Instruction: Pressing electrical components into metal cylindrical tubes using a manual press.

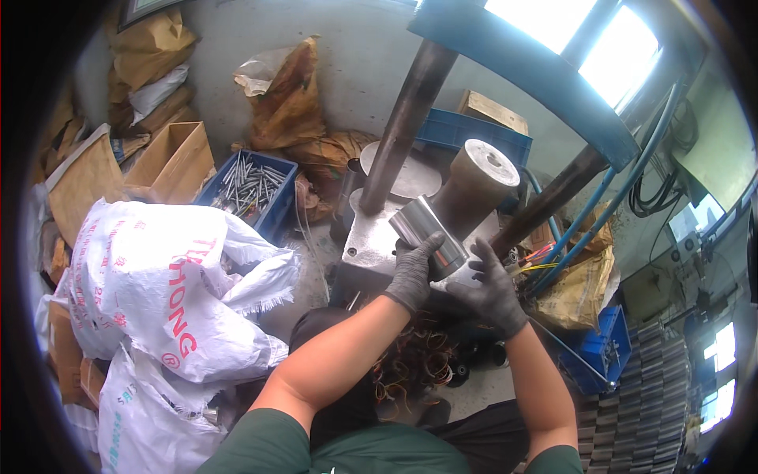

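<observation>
A shiny metal cylinder (427,227) is tilted in front of me, above the pale metal base of a press (367,241). My left hand (414,275), in a dark grey glove, is closed on its near left side. My right hand (491,291), gloved the same, is beside the cylinder's lower end with its fingers apart. Whether its thumb touches that end I cannot tell. Just behind the cylinder stands a thick round metal ram (472,186) with a pale flat top. Below my hands lie tangled copper-coloured wire rings (422,359), partly hidden by my arms.
Two steel columns (407,126) rise to a blue crossbeam (529,59). White woven sacks (142,276) crowd the left, near a blue bin (284,189) of metal rods. At right are blue hoses (624,186), a blue crate (606,347) and stacked metal pieces (632,403).
</observation>
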`<action>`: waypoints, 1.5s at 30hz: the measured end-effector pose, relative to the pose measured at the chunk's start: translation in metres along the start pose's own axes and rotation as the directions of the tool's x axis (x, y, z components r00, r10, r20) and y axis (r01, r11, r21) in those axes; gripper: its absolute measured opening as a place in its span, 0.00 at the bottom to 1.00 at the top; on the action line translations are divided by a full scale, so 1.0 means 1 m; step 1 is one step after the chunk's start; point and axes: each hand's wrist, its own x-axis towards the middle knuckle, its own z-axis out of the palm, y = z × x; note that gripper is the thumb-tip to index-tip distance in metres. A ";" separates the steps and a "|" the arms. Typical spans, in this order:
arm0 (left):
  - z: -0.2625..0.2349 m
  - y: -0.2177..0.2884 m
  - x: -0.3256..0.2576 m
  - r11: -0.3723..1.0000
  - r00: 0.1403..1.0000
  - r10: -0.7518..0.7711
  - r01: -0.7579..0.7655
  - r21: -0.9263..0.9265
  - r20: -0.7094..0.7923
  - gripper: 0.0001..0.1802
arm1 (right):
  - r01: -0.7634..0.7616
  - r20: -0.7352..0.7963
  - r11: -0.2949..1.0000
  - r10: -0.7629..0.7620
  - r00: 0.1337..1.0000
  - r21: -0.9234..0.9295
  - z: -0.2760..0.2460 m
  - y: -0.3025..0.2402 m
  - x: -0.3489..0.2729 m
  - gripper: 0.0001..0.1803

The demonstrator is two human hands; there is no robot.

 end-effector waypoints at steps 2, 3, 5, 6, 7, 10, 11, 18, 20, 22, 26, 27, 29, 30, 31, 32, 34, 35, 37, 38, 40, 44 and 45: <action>0.001 0.004 -0.001 0.999 0.996 0.005 -0.001 -0.044 0.086 0.45 | 0.008 0.046 0.995 -0.012 0.999 0.096 0.009 0.004 0.007 0.48; -0.001 0.004 0.001 0.999 0.997 0.008 -0.004 -0.044 0.082 0.45 | -0.007 0.055 0.995 0.001 0.998 0.101 0.010 0.003 0.007 0.49; -0.004 0.006 0.003 0.996 0.996 0.079 -0.080 0.024 0.048 0.43 | -0.039 0.073 0.993 0.031 0.997 0.111 0.012 0.002 0.006 0.50; -0.005 0.009 0.003 0.996 0.996 0.079 -0.080 0.026 0.043 0.43 | -0.057 0.082 0.992 0.047 0.996 0.115 0.013 0.002 0.006 0.51; -0.007 0.011 0.004 0.992 0.992 0.109 -0.112 0.051 0.062 0.38 | -0.075 0.091 0.990 0.064 0.994 0.119 0.013 0.002 0.005 0.52; -0.007 0.033 0.013 0.989 0.984 0.146 -0.149 0.024 0.099 0.36 | -0.130 0.112 0.984 0.116 0.987 0.120 0.014 0.002 0.003 0.54; -0.006 0.040 0.018 0.988 0.981 0.155 -0.152 -0.029 0.119 0.40 | -0.134 0.108 0.984 0.122 0.987 0.115 0.010 0.012 -0.003 0.54; -0.022 0.046 0.040 0.948 0.986 0.157 -0.135 -0.287 0.054 0.27 | -0.051 -0.120 0.760 0.167 0.979 0.648 -0.030 0.015 0.018 0.47; -0.031 0.039 0.043 0.948 0.990 0.085 -0.044 -0.317 0.116 0.27 | 0.134 -0.398 0.809 0.130 0.908 0.572 -0.038 -0.006 0.051 0.41; -0.027 0.030 0.042 0.956 0.988 -0.001 0.046 -0.291 0.153 0.26 | 0.158 -0.507 0.855 0.136 0.851 0.494 -0.050 -0.007 0.090 0.39; -0.016 0.018 0.036 0.965 0.986 -0.015 0.057 -0.254 0.166 0.26 | 0.199 -0.597 0.942 0.000 0.803 0.269 -0.052 0.049 0.151 0.35; -0.012 0.017 0.033 0.970 0.983 -0.016 0.059 -0.237 0.182 0.26 | 0.155 -0.573 0.949 0.033 0.819 0.275 -0.052 0.059 0.162 0.34; -0.005 0.014 0.028 0.974 0.979 -0.021 0.066 -0.217 0.201 0.26 | 0.012 -0.623 0.996 0.046 0.781 0.088 -0.061 0.072 0.177 0.37; -0.004 0.014 0.027 0.980 0.975 0.002 0.043 -0.195 0.224 0.26 | -0.096 -0.612 0.995 0.066 0.788 -0.016 -0.061 0.068 0.182 0.44; -0.003 0.014 0.026 0.985 0.969 0.023 0.021 -0.174 0.248 0.27 | -0.201 -0.603 0.972 0.089 0.792 -0.121 -0.060 0.065 0.185 0.52; -0.007 0.016 0.027 0.986 0.970 0.023 0.018 -0.167 0.243 0.27 | -0.201 -0.602 0.973 0.095 0.793 -0.112 -0.052 0.057 0.187 0.52; -0.011 0.018 0.027 0.994 0.973 -0.012 0.037 -0.106 0.229 0.30 | -0.319 -0.638 0.919 0.103 0.763 -0.233 -0.041 0.041 0.188 0.43; -0.013 0.017 0.029 0.993 0.972 -0.018 0.045 -0.111 0.236 0.30 | -0.323 -0.641 0.915 0.100 0.761 -0.241 -0.042 0.045 0.189 0.43; -0.016 0.016 0.033 0.994 0.963 -0.020 0.047 -0.096 0.269 0.32 | -0.230 -0.596 0.957 0.082 0.799 -0.177 -0.040 0.054 0.190 0.38; -0.013 0.015 0.031 0.995 0.963 -0.022 0.048 -0.092 0.270 0.32 | -0.233 -0.598 0.957 0.085 0.797 -0.174 -0.040 0.062 0.188 0.38; -0.009 0.015 0.026 0.994 0.972 -0.029 0.052 -0.094 0.233 0.31 | 0.065 -0.501 0.986 0.021 0.865 0.154 -0.044 0.075 0.183 0.31; -0.012 0.005 0.034 0.991 0.975 -0.080 0.101 -0.090 0.209 0.32 | 0.111 -0.353 0.647 0.256 0.900 0.755 -0.064 0.104 0.178 0.26; -0.015 0.007 0.034 0.990 0.970 -0.062 0.090 -0.108 0.235 0.32 | 0.049 -0.335 0.681 0.295 0.895 0.731 -0.064 0.094 0.172 0.29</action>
